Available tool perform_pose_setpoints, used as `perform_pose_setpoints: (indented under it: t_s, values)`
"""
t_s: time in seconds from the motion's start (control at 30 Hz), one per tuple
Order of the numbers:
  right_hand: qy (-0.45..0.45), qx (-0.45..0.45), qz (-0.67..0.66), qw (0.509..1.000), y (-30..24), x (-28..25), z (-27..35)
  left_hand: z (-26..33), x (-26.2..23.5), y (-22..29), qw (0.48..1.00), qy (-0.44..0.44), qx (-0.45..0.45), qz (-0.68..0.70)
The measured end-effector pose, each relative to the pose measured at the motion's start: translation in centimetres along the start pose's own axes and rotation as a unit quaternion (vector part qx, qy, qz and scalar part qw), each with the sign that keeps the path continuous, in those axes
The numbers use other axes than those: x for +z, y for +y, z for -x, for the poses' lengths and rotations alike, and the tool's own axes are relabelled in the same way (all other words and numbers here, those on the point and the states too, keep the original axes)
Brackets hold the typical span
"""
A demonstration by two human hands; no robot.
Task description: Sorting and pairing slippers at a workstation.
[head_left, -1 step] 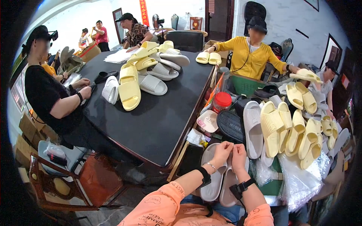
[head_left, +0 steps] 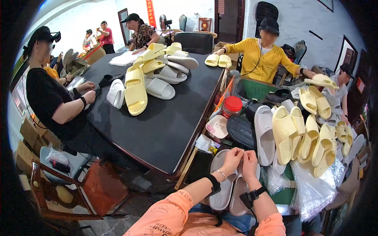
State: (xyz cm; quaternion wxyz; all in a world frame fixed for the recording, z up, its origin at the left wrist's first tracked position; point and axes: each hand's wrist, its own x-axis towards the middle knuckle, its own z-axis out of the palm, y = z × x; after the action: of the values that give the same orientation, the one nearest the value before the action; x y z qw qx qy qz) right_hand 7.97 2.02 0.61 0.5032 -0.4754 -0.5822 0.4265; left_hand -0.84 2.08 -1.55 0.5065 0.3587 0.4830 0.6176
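My left hand [head_left: 233, 158] and my right hand [head_left: 249, 160] are held close together, thumbs and fingertips pinched. Whatever lies between the fingertips is too small or hidden to make out. Below them rests a pair of grey slippers, a left slipper [head_left: 221, 193] and a right slipper [head_left: 239, 198], side by side with soles lengthwise toward me. My hands and wrists cover part of their straps. Just beyond my right hand a larger grey slipper [head_left: 264, 137] leans beside several yellow slippers [head_left: 282, 137].
Clear plastic bags [head_left: 315, 190] hang over the right table edge. A red-lidded jar [head_left: 232, 105], a black sole [head_left: 241, 130] and a white dish [head_left: 217, 126] stand ahead. Grey and yellow slippers lie on the black table [head_left: 165, 129]. A co-worker in yellow [head_left: 260, 59] sits across.
The co-worker in yellow has shifted the yellow slippers at the right slightly. My hands stay in the same place.
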Motion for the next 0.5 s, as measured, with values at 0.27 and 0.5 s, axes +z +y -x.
perform_pose_setpoints:
  t_s: [0.27, 0.5]
  values:
    - [-0.064, -0.311, 0.404, 0.858, -6.6, -3.1, 2.9, 0.0, -0.1, -0.4, 1.000, 0.024, -0.002, -0.002]
    - [-0.256, -0.058, 0.335, 0.905, -6.2, -6.1, 10.1, -0.2, -0.1, 0.0, 0.997, 0.023, 0.019, -0.071]
